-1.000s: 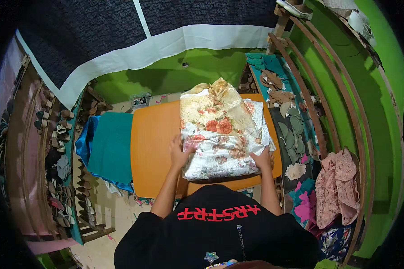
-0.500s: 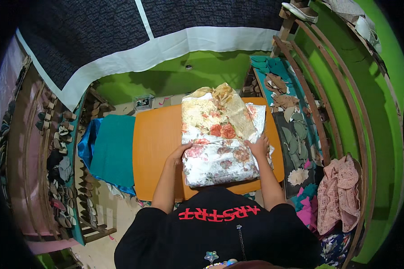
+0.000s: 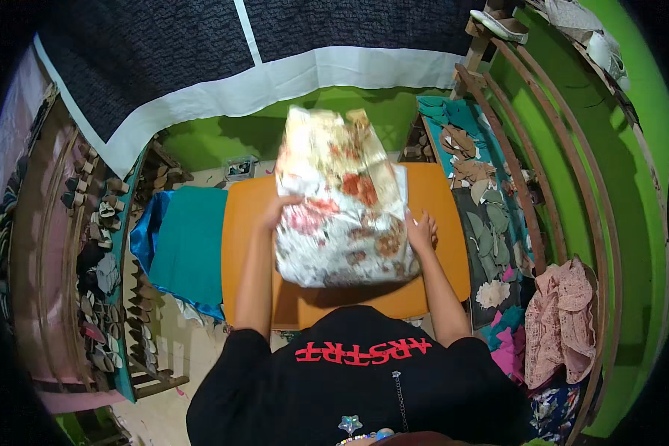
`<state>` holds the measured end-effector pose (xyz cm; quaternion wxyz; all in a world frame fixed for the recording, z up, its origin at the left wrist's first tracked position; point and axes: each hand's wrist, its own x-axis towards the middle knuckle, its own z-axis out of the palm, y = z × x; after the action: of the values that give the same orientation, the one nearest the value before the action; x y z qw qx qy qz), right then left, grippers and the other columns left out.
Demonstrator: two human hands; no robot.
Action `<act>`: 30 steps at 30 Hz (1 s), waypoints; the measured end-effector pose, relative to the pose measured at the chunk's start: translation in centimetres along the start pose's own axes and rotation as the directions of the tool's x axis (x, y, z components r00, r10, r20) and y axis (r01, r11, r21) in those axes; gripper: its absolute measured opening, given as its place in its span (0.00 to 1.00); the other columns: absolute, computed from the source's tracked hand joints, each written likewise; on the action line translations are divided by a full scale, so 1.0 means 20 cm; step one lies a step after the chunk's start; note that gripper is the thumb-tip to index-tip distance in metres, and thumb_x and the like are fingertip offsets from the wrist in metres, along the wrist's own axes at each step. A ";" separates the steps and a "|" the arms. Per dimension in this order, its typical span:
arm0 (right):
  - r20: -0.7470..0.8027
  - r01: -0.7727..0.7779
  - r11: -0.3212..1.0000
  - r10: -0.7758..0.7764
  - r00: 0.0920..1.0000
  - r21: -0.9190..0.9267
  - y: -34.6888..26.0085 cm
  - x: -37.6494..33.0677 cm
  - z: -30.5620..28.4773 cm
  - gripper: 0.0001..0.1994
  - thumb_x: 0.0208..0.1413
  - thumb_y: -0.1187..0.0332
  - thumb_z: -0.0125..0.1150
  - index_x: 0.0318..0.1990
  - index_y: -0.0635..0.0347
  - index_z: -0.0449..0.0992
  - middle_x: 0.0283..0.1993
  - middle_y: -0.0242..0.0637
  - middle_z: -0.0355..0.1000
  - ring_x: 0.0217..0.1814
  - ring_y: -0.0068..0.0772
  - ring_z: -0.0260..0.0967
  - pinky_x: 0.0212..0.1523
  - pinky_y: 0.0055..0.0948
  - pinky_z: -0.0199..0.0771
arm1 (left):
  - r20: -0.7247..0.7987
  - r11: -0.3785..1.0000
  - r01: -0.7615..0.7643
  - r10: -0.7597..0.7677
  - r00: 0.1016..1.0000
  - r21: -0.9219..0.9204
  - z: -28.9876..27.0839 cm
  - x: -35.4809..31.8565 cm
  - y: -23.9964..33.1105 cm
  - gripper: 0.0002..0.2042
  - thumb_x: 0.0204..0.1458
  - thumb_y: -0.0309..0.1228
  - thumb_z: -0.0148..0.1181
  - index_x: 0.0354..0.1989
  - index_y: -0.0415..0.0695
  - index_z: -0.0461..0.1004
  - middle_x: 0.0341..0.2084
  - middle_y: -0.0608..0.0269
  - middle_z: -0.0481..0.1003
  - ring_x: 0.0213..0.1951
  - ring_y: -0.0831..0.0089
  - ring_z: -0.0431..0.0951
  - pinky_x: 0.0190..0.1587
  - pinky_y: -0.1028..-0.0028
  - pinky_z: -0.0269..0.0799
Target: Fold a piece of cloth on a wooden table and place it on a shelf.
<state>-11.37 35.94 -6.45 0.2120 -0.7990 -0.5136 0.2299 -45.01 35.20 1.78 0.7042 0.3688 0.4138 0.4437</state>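
A folded bundle of white, shiny fabric (image 3: 334, 241) with red, pink and brown flowers is raised over the orange table (image 3: 447, 267), tilted, with a shadow beneath its near edge. Its far end is yellowish and slightly blurred. My left hand (image 3: 278, 211) grips its left side, thumb on top and the other fingers hidden. On the opposite side my right hand (image 3: 421, 230) holds the right edge, with some fingers showing beyond the cloth.
A teal cloth (image 3: 189, 238) adjoins the table's left end. Wooden racks of shoes (image 3: 102, 223) stand at the left. Cut material pieces (image 3: 490, 215) cover a low shelf on the right, near a pink lace cloth (image 3: 561, 320). A clear box (image 3: 239, 169) sits behind the table.
Both hands have lifted the floral fabric off the table and carried it a little left and away from me. Its far end now stands higher.
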 end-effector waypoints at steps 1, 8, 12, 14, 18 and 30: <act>0.028 0.026 0.996 -0.029 0.999 0.083 -0.05 0.00 -0.02 0.34 0.44 0.43 0.44 0.53 0.60 0.55 0.55 0.49 0.47 0.57 0.48 0.40 0.55 0.46 0.39 | -0.009 0.997 -0.064 0.064 0.998 0.047 0.00 0.02 0.14 0.20 0.36 0.30 0.54 0.41 0.34 0.66 0.33 0.56 0.71 0.38 0.68 0.71 0.43 0.71 0.65; -0.024 0.426 0.838 -0.445 0.895 0.342 -0.29 -0.14 -0.03 0.28 0.48 0.49 0.45 0.52 0.58 0.56 0.53 0.48 0.50 0.55 0.48 0.43 0.55 0.41 0.41 | 0.118 0.700 -0.341 0.348 0.930 0.627 0.21 0.12 1.02 0.11 0.36 0.27 0.52 0.31 0.36 0.69 0.19 0.62 0.70 0.21 0.78 0.68 0.24 0.78 0.64; -0.049 0.444 0.767 -0.478 0.877 0.463 -0.29 -0.24 -0.07 0.24 0.48 0.55 0.49 0.49 0.60 0.57 0.52 0.47 0.49 0.56 0.44 0.44 0.55 0.38 0.43 | 0.186 0.258 -0.329 0.457 0.870 0.908 0.45 0.13 1.09 0.12 0.36 0.26 0.51 0.33 0.39 0.69 0.17 0.57 0.71 0.19 0.71 0.71 0.24 0.75 0.66; -0.188 0.453 0.718 -0.421 0.887 0.528 -0.22 -0.27 -0.07 0.24 0.45 0.62 0.52 0.49 0.61 0.56 0.49 0.46 0.49 0.54 0.44 0.45 0.55 0.37 0.45 | 0.344 -0.058 -0.367 0.505 0.791 0.928 0.48 0.15 0.93 0.15 0.33 0.25 0.51 0.36 0.43 0.70 0.21 0.51 0.72 0.24 0.60 0.73 0.29 0.69 0.68; -0.549 0.595 0.731 -0.363 0.753 0.334 -0.06 -0.41 -0.15 0.30 0.40 0.66 0.54 0.51 0.67 0.49 0.50 0.48 0.44 0.52 0.44 0.44 0.54 0.40 0.44 | 0.373 -0.070 -0.369 0.279 0.885 0.927 0.46 0.14 0.31 0.22 0.30 0.24 0.54 0.40 0.54 0.70 0.38 0.51 0.69 0.35 0.57 0.71 0.38 0.65 0.67; 0.183 0.763 0.586 -0.747 0.639 -0.274 0.24 -0.78 -0.04 0.39 0.24 0.67 0.65 0.52 0.50 0.56 0.55 0.37 0.49 0.60 0.43 0.41 0.54 0.55 0.31 | 0.274 -0.200 -0.308 -0.183 0.944 0.930 0.59 -0.33 -0.72 0.19 0.31 0.30 0.59 0.37 0.58 0.70 0.54 0.58 0.53 0.39 0.40 0.67 0.38 0.53 0.67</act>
<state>-13.19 19.75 -6.23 0.1419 -0.5229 -0.8390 0.0491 -31.39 22.44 -4.83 0.1893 0.8617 0.4654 -0.0707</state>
